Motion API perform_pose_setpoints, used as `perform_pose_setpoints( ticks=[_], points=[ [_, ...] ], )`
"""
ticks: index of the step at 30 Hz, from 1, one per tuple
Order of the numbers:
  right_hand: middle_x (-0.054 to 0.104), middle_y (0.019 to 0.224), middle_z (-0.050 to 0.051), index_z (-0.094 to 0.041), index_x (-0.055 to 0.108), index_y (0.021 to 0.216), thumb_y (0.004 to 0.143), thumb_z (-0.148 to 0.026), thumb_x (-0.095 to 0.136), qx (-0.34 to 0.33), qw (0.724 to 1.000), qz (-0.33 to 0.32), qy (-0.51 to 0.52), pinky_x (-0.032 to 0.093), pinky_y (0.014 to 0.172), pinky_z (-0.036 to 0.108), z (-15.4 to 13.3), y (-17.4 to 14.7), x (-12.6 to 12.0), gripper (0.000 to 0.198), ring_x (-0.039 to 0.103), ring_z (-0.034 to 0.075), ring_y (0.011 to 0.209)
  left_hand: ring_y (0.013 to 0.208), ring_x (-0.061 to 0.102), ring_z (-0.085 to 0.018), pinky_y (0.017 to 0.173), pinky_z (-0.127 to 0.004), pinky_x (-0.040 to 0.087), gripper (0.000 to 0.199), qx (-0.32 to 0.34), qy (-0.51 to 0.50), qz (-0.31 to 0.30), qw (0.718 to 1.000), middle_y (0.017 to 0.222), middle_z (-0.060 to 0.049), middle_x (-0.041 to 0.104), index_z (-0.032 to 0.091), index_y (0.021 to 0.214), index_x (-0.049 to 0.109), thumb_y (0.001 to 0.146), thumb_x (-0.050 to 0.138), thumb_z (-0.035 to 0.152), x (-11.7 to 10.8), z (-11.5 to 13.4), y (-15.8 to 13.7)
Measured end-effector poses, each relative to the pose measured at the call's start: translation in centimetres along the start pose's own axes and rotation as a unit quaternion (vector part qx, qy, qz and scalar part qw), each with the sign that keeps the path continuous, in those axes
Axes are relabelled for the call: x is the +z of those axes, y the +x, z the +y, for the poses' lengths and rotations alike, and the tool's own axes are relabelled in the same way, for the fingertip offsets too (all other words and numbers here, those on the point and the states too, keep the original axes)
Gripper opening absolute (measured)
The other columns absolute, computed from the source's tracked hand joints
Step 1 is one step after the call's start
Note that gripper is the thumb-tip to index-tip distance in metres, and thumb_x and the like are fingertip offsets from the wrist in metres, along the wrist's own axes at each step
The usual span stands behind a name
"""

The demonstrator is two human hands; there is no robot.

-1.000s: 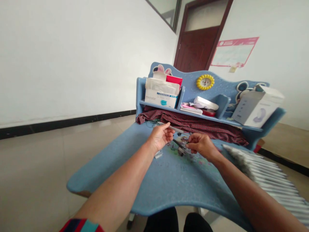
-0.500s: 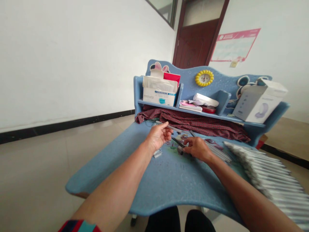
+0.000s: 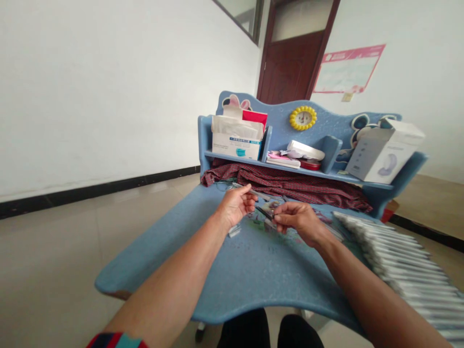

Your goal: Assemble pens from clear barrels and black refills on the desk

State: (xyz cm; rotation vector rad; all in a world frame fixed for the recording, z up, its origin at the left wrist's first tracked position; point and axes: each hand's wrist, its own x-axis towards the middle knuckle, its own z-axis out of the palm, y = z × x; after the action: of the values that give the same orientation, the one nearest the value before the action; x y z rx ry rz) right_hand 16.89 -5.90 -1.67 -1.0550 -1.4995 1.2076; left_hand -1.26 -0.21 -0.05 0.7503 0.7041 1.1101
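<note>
Over the middle of the blue desk, my left hand is closed with thumb and fingers on a thin greyish strip that sticks out to the right. My right hand pinches a slim black stick-like piece, whose tip points at my left fingers. Both pieces are too small to name more exactly. Just below my left hand lie a few short pale pieces. Behind my right hand, thin grey strips rest on the desk, partly hidden.
A large stack of grey-white rods covers the desk's right side. A folded red checked cloth lies under the shelf. Above it stand a mask box, booklets, a red tin and a white carton.
My right hand has lifted slightly and turned, with the black piece still between its fingers. My left hand keeps its grip almost unmoved. The whole view has shifted a little.
</note>
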Motion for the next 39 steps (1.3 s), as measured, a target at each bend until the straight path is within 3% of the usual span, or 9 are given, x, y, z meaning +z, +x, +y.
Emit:
perform_pose_setpoints(
  ticks=[3,6,16,39],
  points=[
    [0.067,0.060,0.002,-0.015,0.065,0.072,0.057,-0.026,0.077,-0.022,0.994,0.023,0.109,0.046,0.048,0.023,-0.5,-0.3,-0.3,0.023,0.061,0.012,0.050,0.037,0.051,-0.009,0.038,-0.020,0.043,0.026,-0.005,0.008,0.000,1.000,0.052,-0.006,0.060,0.009,0.061,0.057,0.083,0.053,0.022,0.0,-0.1,0.0],
    [0.068,0.061,0.002,-0.014,0.065,0.073,0.055,-0.023,0.079,-0.032,0.989,0.035,0.137,0.049,0.047,0.023,-0.5,-0.2,-0.2,0.024,0.063,0.013,0.051,0.037,0.051,-0.009,0.038,-0.020,0.043,0.026,-0.007,0.015,-0.001,1.000,0.052,-0.006,0.060,0.009,0.062,0.057,0.083,0.053,0.022,0.1,-0.1,0.0],
    [0.066,0.055,0.002,-0.015,0.062,0.070,0.054,-0.027,0.079,-0.070,0.986,0.100,0.112,0.050,0.046,0.024,-0.2,0.2,0.1,0.027,0.062,0.015,0.048,0.038,0.052,-0.009,0.037,-0.020,0.042,0.023,-0.009,0.028,-0.017,0.999,0.053,-0.006,0.060,0.009,0.063,0.058,0.082,0.054,0.022,0.4,-0.5,0.0],
    [0.065,0.051,0.001,-0.015,0.061,0.070,0.055,-0.026,0.077,-0.093,0.982,0.133,0.097,0.049,0.045,0.024,-0.2,0.1,0.6,0.024,0.060,0.014,0.044,0.039,0.053,-0.010,0.038,-0.021,0.044,0.018,0.001,0.032,-0.034,0.999,0.056,-0.006,0.062,0.010,0.067,0.057,0.082,0.055,0.021,0.2,-1.1,0.2]
  ],
)
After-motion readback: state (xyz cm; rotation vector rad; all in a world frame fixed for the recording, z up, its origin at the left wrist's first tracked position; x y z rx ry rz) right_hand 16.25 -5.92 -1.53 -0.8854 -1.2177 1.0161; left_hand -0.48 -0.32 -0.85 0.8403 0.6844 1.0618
